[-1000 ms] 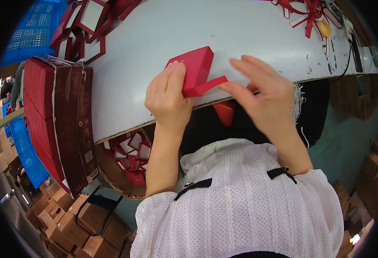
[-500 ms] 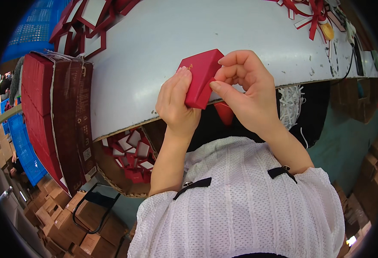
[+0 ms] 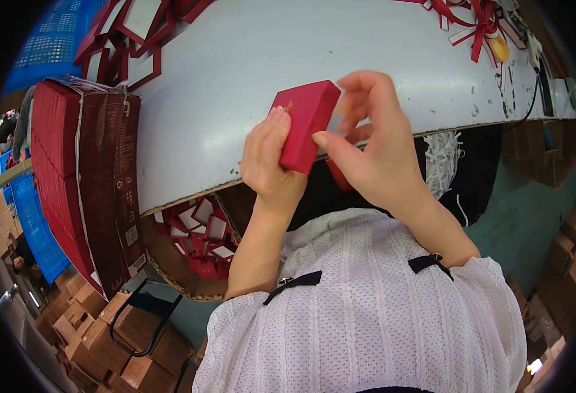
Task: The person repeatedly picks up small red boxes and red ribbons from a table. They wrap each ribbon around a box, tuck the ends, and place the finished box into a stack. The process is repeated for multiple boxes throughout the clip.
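Note:
A closed red gift box [image 3: 311, 124] with small gold print on its lid is held tilted above the table's near edge. My left hand [image 3: 267, 154] is closed around its left side, fingers lying over the lid. To the right of the box is my right hand [image 3: 373, 131], its thumb tip at the box's side and its fingers bent, apart from the thumb. Those fingers are slightly blurred, and nothing shows between them. The box's underside is hidden.
Open red boxes with white insides [image 3: 140, 23] pile at the back left. A big carton of red boxes [image 3: 108, 177] stands left; another carton [image 3: 203, 239] of small red-and-white pieces sits below. Red ribbons [image 3: 478, 29] lie far right, and white shredded paper [image 3: 442, 164] below the edge.
My right fingers have opened from a pinch at the box's side and drawn slightly away. The box has tipped a little, showing more of its side. My left hand keeps its hold.

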